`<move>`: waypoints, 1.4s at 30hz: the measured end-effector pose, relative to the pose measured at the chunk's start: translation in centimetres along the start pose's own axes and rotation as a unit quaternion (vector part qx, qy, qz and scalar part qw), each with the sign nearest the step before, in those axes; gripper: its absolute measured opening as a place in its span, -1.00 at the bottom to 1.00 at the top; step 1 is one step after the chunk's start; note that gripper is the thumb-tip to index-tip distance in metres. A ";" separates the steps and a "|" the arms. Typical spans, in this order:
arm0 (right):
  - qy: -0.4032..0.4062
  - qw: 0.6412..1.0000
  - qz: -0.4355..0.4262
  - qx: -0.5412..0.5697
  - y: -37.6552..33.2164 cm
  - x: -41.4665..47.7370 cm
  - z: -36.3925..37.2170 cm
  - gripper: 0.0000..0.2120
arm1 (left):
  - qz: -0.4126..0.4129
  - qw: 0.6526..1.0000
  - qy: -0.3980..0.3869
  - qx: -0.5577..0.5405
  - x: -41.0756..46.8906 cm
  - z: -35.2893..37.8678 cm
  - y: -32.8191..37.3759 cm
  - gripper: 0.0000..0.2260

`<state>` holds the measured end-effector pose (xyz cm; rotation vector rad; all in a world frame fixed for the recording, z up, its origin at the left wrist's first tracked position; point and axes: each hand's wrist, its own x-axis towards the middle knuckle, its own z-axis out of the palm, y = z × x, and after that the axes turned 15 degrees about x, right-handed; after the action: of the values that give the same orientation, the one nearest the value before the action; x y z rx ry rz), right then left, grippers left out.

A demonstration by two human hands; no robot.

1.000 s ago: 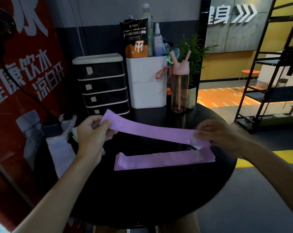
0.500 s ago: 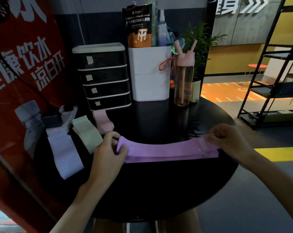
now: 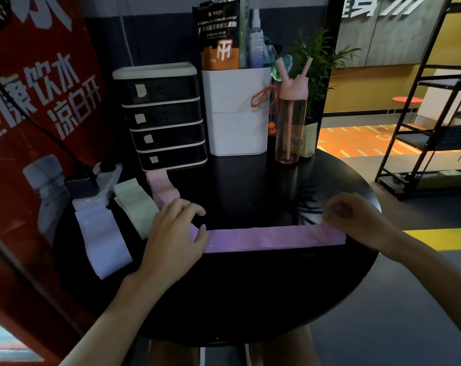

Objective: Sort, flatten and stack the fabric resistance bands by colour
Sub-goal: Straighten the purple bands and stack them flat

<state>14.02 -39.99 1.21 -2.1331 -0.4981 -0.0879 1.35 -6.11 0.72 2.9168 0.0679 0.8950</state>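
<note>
Purple band [image 3: 271,239] flat at centre frame.
Left hand [image 3: 174,233] presses it, fingers relaxed; right hand [image 3: 356,220] is blurred, so I cannot tell its grip.

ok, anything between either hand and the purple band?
Nothing visible. The left hand rests on the left end of the purple band, the right hand is at its right end, blurred. The green band and pink band lie further left, not over it.
</note>
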 end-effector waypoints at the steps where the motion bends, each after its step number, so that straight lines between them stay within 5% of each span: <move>1: -0.013 1.000 -0.008 -0.004 -0.5 0.3 0.0 -0.83 | 0.031 0.999 -0.029 0.014 0.8 -0.5 0.2 -0.79; 8: -0.236 0.957 0.045 -0.164 -3.5 1.2 0.0 -0.62 | 0.137 0.921 -0.350 0.101 5.6 -0.8 0.4 -0.65; 16: -0.315 0.915 0.081 -0.240 -3.9 2.4 0.0 -0.60 | 0.133 0.870 -0.463 0.105 7.5 -0.6 -0.5 -0.64; 22: -0.323 0.908 0.050 -0.263 -3.6 2.4 0.0 -0.86 | 0.139 0.862 -0.467 0.139 7.6 -0.4 -0.7 -0.76; 26: -0.290 0.929 0.021 -0.230 -2.9 2.0 0.0 -0.83 | 0.175 0.856 -0.457 0.165 6.8 -0.5 -0.9 -0.79; 35: -0.212 0.959 0.005 -0.188 -1.1 0.9 0.1 -0.77 | 0.160 0.914 -0.367 0.063 4.5 -1.6 -1.4 -0.77; 39: -0.123 0.960 -0.131 -0.217 -0.8 0.9 -0.7 -0.89 | 0.195 0.943 -0.261 0.073 4.5 -1.8 -0.9 -0.80; 42: -0.115 0.928 -0.185 -0.302 0.7 0.4 -0.8 -0.72 | 0.232 0.935 -0.238 0.126 4.0 -1.3 -0.6 -0.76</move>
<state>14.73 -40.88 1.25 -2.6345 -1.1300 -0.2295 3.93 -5.12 3.98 3.3649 -0.6040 0.1882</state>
